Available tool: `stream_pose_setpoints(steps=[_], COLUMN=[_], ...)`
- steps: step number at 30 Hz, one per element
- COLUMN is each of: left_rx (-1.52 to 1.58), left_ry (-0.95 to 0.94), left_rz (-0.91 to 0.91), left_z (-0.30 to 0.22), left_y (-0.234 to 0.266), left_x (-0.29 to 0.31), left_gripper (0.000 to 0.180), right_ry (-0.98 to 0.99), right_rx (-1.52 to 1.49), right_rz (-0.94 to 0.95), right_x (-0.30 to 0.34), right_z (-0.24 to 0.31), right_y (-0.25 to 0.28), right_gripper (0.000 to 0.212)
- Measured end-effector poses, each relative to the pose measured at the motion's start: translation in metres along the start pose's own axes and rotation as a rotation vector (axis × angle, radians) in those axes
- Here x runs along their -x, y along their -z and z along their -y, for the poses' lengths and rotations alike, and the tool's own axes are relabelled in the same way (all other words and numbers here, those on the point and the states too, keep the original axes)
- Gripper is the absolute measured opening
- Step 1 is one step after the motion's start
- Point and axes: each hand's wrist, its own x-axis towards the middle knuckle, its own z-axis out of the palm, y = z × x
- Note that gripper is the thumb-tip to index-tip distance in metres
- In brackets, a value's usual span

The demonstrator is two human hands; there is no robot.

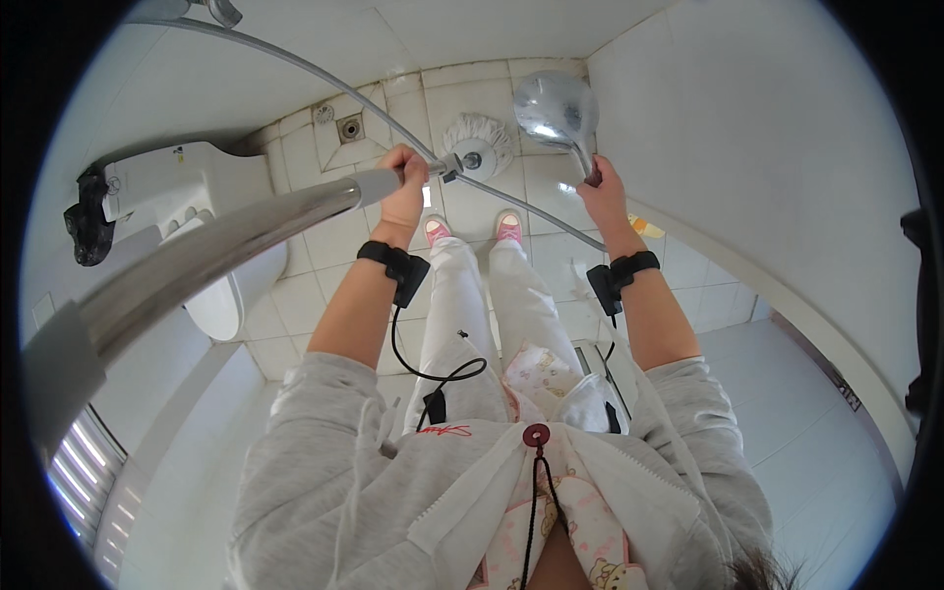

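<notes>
My left hand is wrapped round the lower part of a mop handle, a silver pole with a grey sleeve. The pole runs from the lower left, close to me, down toward the white mop head, whose strands lie on the floor tiles. My right hand grips the handle of a round chrome shower head, held to the right of the mop. A grey hose crosses from the upper left, past the mop pole, to my right wrist. Where it joins the shower head is hidden.
A floor drain lies left of the mop. On the left stands a white toilet, with a black object beside it. A tap shows at the top left. A white panel rises on the right, and a yellow object lies near its base.
</notes>
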Motion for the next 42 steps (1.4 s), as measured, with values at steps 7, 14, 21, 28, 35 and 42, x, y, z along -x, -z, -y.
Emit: stream_pose_setpoints(steps=[7, 14, 21, 28, 35, 42], left_rx=[-0.040, -0.040, 0.000, -0.090, -0.068, -0.099], left_ry=[-0.058, -0.076, -0.094, -0.070, -0.080, -0.077], left_rz=[-0.008, -0.012, -0.026, -0.011, -0.003, -0.011], left_z=[0.003, -0.002, 0.000, -0.002, -0.003, -0.001], left_y=[0.005, 0.002, 0.004, 0.004, 0.005, 0.006], left_x=[0.012, 0.016, 0.017, 0.022, 0.027, 0.028], left_gripper=[0.012, 0.016, 0.011, 0.016, 0.015, 0.016], right_ry=[-0.012, 0.004, 0.025, 0.063, 0.063, 0.047], right_rx=[0.033, 0.004, 0.011, -0.006, 0.014, -0.011], right_rz=[-0.058, -0.054, -0.033, -0.007, -0.024, 0.008], right_x=[-0.003, -0.008, -0.011, -0.015, -0.016, -0.017], right_z=[-0.009, -0.007, -0.004, -0.003, 0.001, 0.007], right_y=[-0.002, -0.004, -0.014, -0.019, -0.023, -0.024], right_gripper=[0.037, 0.037, 0.039, 0.038, 0.037, 0.036])
